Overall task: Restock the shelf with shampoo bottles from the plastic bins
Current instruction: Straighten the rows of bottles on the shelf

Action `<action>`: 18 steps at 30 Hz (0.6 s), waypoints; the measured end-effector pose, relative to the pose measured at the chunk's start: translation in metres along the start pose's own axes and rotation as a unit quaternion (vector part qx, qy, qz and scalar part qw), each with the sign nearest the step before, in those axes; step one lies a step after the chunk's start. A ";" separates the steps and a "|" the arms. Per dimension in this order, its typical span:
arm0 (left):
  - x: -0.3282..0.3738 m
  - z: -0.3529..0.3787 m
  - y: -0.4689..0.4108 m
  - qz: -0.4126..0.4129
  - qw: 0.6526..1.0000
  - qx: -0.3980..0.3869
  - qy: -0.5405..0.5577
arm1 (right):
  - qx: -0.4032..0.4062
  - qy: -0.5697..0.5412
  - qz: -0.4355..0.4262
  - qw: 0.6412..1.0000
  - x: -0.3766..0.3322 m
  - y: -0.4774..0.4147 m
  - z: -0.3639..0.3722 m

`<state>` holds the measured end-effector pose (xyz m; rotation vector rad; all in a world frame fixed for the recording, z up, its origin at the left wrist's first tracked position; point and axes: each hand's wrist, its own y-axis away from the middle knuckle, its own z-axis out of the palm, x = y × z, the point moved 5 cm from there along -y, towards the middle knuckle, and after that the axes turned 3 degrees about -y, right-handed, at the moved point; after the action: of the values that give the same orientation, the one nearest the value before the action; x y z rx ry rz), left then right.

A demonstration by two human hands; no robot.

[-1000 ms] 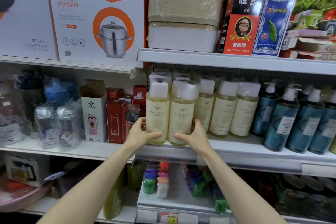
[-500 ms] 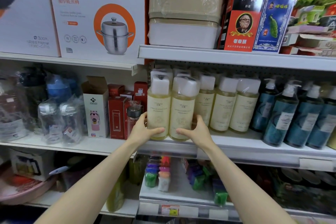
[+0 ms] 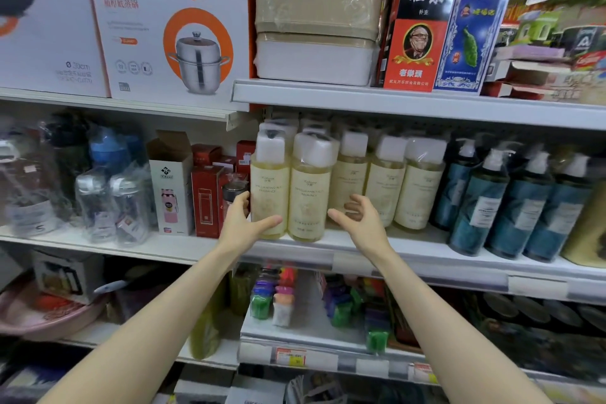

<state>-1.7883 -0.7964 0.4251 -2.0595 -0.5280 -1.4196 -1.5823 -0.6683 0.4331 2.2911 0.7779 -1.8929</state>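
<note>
A person restocks a shop shelf [image 3: 426, 259], two pale yellow shampoo bottles standing upright side by side at its front edge, ahead of more rows of the same kind. The left hand [image 3: 244, 223] grips the left front bottle [image 3: 270, 193], thumb laid across its label and fingers curled round its outer side. The right hand [image 3: 362, 220], which half a second earlier clasped the right front bottle [image 3: 310, 197], has let go and hangs just beside it, fingers spread and loosely bent, holding nothing. The bottle labels are too blurred to read with confidence. Above the left front bottle, a white pot box [image 3: 170, 26] reads "GOBOS 刚博士"; up and to its right, a red-and-black carton [image 3: 414, 33] reads "旺乐" and "老樂頭". Teal pump bottles [image 3: 492, 200] stand further to its right.
</note>
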 end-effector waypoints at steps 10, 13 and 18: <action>0.041 0.057 0.067 -0.008 0.999 0.030 0.018 | -0.039 -0.028 -0.020 0.999 0.001 0.038 -0.069; 0.051 0.098 0.093 -0.025 0.998 0.017 0.047 | -0.036 -0.022 -0.025 0.999 0.012 0.056 -0.105; 0.049 0.175 0.141 -0.055 0.996 -0.023 0.074 | -0.045 -0.005 -0.011 0.999 0.047 0.086 -0.173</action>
<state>-1.5613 -0.7882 0.3910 -1.9686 -0.5586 -1.6477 -1.3852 -0.6647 0.4081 2.2285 0.8716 -1.8364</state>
